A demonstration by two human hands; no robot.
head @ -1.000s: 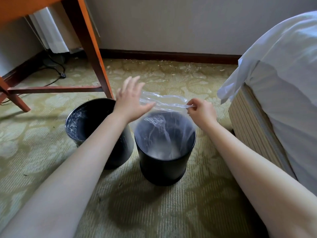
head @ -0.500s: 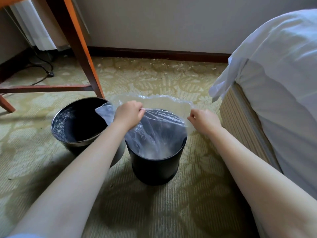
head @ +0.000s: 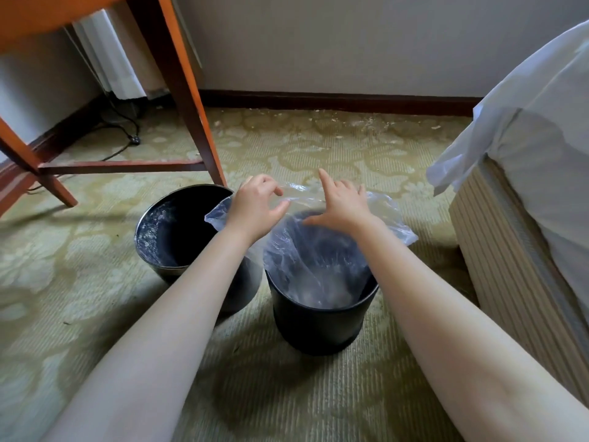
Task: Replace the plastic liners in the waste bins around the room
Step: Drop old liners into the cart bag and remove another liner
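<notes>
Two black waste bins stand side by side on the carpet. The left bin [head: 173, 237] is bare inside. The right bin [head: 318, 327] holds a clear plastic liner [head: 318, 263] whose loose top flares out over the far and side rim. My left hand [head: 256, 205] hovers at the liner's far left edge, fingers curled and apart from the thumb, touching the plastic. My right hand [head: 342, 204] is spread over the liner's far edge, fingers splayed, gripping nothing.
A wooden table leg [head: 188, 106] and crossbar stand just behind the left bin. A bed [head: 535, 173] with white sheets borders the right side. A power cable [head: 127, 145] lies under the table. Patterned carpet [head: 271, 393] with small debris runs to the wall.
Both hands let go of the liner's side edges and moved toward its far edge; my right hand shifted left. The liner's top now drapes outward over the rim.
</notes>
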